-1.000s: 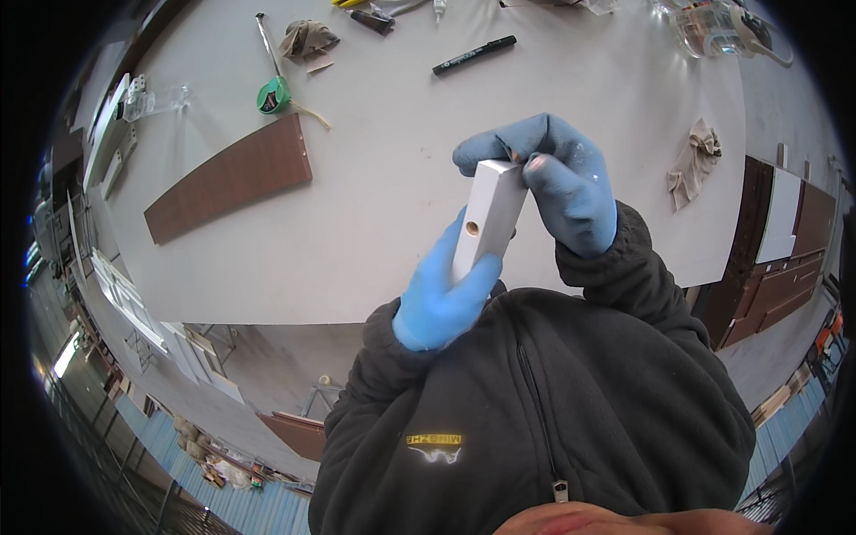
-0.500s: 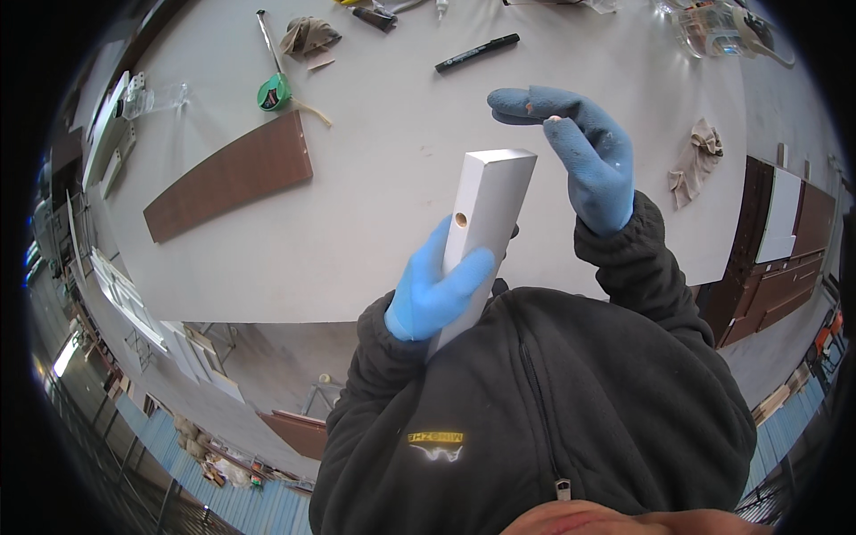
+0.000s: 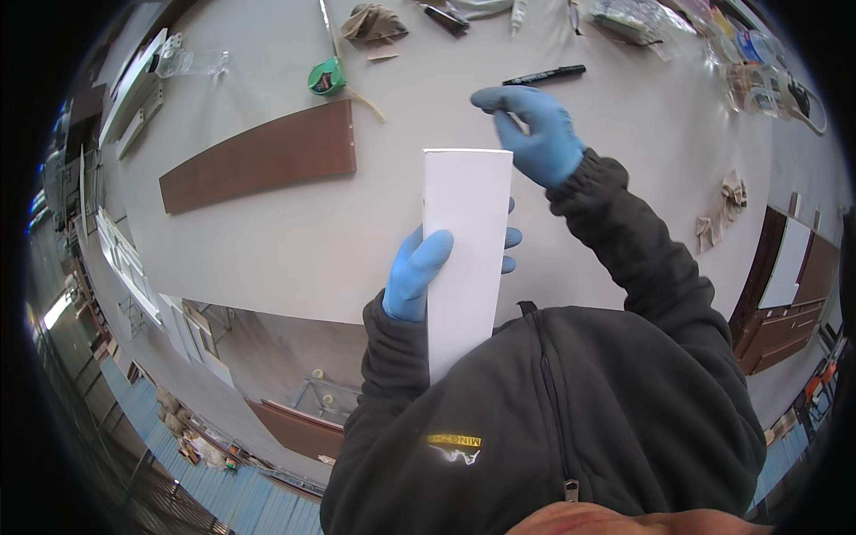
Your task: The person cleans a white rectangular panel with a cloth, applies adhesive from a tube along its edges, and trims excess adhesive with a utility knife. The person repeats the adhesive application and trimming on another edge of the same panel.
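My left hand (image 3: 414, 275), in a blue glove, is wrapped round a long white rectangular bar (image 3: 465, 232). Its thumb lies on the broad face, and fingertips show past the right edge. The bar's lower end reaches my jacket; its upper end points away over the table. Beyond that end is my right hand (image 3: 535, 134), also gloved, with fingers bent and thumb apart from them. Nothing shows between them. A black marker (image 3: 544, 76) lies just beyond the right hand, not visibly gripped.
On the pale table (image 3: 259, 259) lie a curved brown board (image 3: 267, 156), a green tape measure (image 3: 327, 78) and a crumpled cloth (image 3: 374, 25). Another cloth (image 3: 722, 209) is at the right, with clear plastic containers (image 3: 758, 89) at the far right. Brown panels (image 3: 785, 303) stand beyond the right edge.
The bar has been turned, so its broad white face shows instead of the side with a round hole. My right hand has moved left and away, nearer the marker. The view has shifted.
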The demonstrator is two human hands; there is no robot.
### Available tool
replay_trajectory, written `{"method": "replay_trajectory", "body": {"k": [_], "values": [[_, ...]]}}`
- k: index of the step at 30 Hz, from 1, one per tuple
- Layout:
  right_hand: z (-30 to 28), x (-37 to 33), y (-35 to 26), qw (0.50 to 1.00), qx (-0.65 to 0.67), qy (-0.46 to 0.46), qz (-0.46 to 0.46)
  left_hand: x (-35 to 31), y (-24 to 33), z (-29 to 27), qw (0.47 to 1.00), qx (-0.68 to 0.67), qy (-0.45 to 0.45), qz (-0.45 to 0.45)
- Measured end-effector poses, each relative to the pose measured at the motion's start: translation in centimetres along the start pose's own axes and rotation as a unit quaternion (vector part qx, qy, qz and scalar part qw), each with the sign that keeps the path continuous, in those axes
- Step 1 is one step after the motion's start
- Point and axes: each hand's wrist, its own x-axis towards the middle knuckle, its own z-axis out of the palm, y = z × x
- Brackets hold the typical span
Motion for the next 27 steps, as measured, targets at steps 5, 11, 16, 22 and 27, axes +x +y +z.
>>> {"method": "replay_trajectory", "body": {"k": [5,11,16,22,27], "values": [[7.4,7.8,2.7,0.969,-0.219,-0.062,-0.099,-1.1,1.2,-2.6,0.998,-0.028,0.037,0.032],[14.3,15.7,3.9,0.898,-0.424,-0.094,-0.063,-1.6,2.4,-4.1,0.995,-0.04,0.08,0.053],[16.1,19.1,5.0,0.853,-0.499,-0.151,-0.016,-2.4,3.3,-4.6,0.992,-0.02,0.095,0.077],[11.2,12.9,2.5,0.979,-0.171,0.012,-0.106,-3.1,4.2,-4.7,0.987,0.017,0.122,0.106],[5.4,5.2,-4.7,0.975,0.065,0.011,-0.214,-3.5,3.8,-3.3,0.976,0.04,0.167,0.136]]}}
